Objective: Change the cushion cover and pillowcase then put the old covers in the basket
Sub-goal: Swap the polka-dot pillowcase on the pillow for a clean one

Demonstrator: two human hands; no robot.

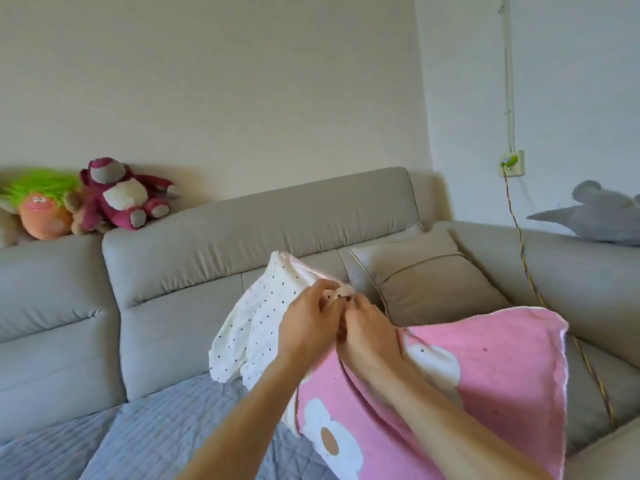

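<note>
Both hands, the left hand (306, 329) and the right hand (369, 332), are raised over the grey sofa (242, 237), fingers curled and pinching the top edge of the pink flowered cover (485, 358). The step looks like working its opening; whether closing or undoing, I cannot tell. The cover is soft and stands tilted before the person, with white dotted fabric (256, 323) hanging limp at its left. Next comes fine fingertip work on the small pale tie (341, 293).
</note>
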